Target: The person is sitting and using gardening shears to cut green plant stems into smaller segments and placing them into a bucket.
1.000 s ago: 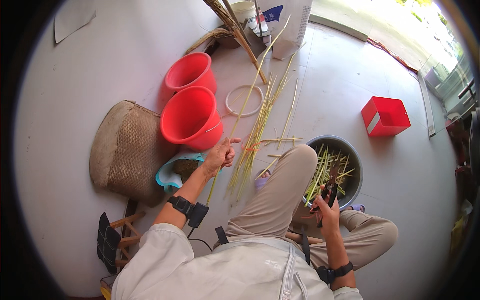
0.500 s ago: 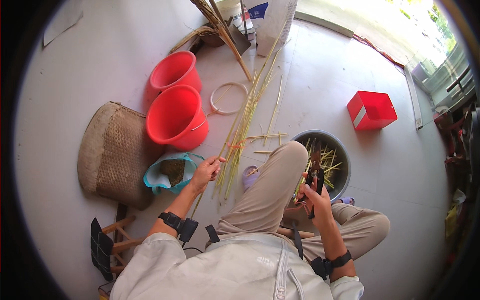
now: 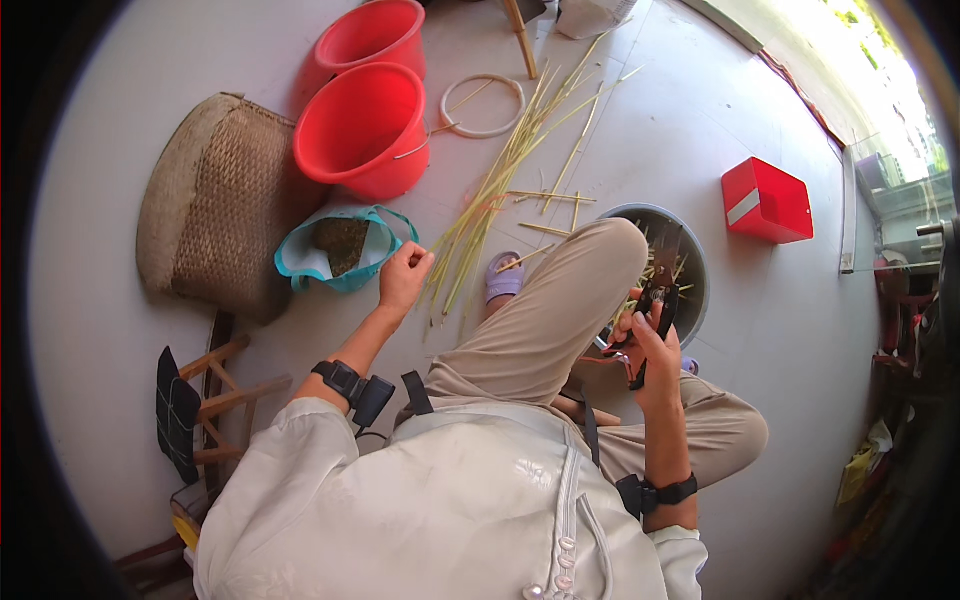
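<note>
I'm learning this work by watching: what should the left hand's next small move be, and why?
Probably the left hand should pinch one of the long stalks, though I can't tell whether it holds one: they lie just beside it, while the right hand grips shears by the grey basin.

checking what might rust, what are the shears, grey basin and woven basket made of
Shears: likely metal blades, thin, dull brownish; black handles' material unclear. Grey basin: smooth wall, metal or plastic, can't tell. Woven basket: probably plant strips, matt brown, visibly interlaced.
</note>
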{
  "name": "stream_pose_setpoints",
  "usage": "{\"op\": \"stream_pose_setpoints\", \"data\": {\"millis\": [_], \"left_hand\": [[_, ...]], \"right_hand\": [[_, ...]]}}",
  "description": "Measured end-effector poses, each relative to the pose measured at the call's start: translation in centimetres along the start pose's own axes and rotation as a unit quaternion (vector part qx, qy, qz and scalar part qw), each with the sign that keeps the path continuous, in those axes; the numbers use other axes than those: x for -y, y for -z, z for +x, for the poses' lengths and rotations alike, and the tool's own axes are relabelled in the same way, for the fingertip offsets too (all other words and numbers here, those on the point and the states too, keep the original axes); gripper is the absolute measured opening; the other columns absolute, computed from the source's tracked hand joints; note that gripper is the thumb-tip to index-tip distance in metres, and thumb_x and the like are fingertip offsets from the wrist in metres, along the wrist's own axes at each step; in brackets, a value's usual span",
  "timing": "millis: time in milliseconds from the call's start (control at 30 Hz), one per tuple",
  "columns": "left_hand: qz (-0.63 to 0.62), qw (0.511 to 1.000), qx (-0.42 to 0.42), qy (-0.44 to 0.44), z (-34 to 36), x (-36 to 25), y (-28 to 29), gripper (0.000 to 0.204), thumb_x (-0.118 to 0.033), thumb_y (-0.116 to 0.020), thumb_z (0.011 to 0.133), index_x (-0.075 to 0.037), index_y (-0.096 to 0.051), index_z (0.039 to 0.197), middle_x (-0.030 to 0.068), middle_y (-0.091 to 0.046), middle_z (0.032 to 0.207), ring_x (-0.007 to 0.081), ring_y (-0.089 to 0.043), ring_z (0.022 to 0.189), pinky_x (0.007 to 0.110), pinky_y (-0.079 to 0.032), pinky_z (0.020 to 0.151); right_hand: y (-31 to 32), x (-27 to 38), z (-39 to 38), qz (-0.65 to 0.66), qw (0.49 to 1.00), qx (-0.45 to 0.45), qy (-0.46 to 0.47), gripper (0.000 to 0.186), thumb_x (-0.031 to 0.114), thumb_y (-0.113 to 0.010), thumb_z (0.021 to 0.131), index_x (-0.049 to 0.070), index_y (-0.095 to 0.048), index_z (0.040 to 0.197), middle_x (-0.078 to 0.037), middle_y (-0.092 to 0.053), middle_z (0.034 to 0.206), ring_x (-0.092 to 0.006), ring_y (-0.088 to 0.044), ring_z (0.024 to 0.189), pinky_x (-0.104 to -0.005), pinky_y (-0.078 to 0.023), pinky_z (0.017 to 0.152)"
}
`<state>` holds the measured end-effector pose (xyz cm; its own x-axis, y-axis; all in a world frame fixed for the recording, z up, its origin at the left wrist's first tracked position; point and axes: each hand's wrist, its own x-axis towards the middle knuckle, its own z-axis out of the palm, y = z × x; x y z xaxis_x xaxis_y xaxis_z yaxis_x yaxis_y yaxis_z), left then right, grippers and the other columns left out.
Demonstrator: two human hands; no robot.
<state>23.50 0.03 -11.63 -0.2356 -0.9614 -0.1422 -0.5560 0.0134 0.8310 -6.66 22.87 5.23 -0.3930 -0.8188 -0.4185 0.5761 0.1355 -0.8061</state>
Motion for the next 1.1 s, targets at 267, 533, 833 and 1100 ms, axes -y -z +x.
{"op": "stream_pose_setpoints", "data": {"millis": [267,533,833,1100], "left_hand": [[0.073,0.994,-0.082,0.017,0.4,-0.5,0.2,0.028,-0.027,-0.073,0.084,-0.006,-0.057,0.077,0.0038,-0.061,0.067,0.0147,-0.055,0.061,0.031,-0.044,0.059],[0.223,0.948,-0.185,-0.133,1.3,-0.2,1.4,0.023,-0.015,-0.074,0.073,-0.011,-0.052,0.076,0.005,-0.054,0.076,0.0298,-0.056,0.081,0.044,-0.042,0.069],[0.258,0.929,-0.226,-0.141,3.1,1.3,-0.3,0.022,-0.017,-0.073,0.074,-0.013,-0.053,0.082,0.004,-0.057,0.083,0.0271,-0.057,0.085,0.044,-0.042,0.07],[0.226,0.946,-0.191,-0.132,4.5,2.0,-1.3,0.019,-0.018,-0.072,0.076,-0.011,-0.054,0.081,0.0078,-0.058,0.084,0.0313,-0.058,0.086,0.046,-0.043,0.073]], "right_hand": [[-0.9,-0.5,-0.2,0.0,1.0,0.014,-0.001,0.044,0.011,-0.051,0.097,0.0,-0.039,0.138,-0.005,-0.053,0.089,-0.0156,-0.054,0.081,-0.0354,-0.052,0.072],[-2.7,-1.4,-0.6,-0.022,0.998,0.037,-0.035,0.043,0.013,-0.05,0.097,0.001,-0.039,0.136,-0.006,-0.05,0.092,-0.0155,-0.051,0.082,-0.0379,-0.051,0.076],[-3.5,-2.3,0.0,-0.08,0.994,0.066,-0.035,0.046,0.022,-0.05,0.098,-0.001,-0.04,0.136,-0.006,-0.049,0.093,-0.0155,-0.048,0.085,-0.034,-0.046,0.081],[-3.9,-2.1,0.5,-0.027,0.997,0.033,-0.06,0.042,0.015,-0.054,0.095,0.0,-0.041,0.132,-0.006,-0.052,0.09,-0.0163,-0.052,0.083,-0.0342,-0.047,0.08]]}}
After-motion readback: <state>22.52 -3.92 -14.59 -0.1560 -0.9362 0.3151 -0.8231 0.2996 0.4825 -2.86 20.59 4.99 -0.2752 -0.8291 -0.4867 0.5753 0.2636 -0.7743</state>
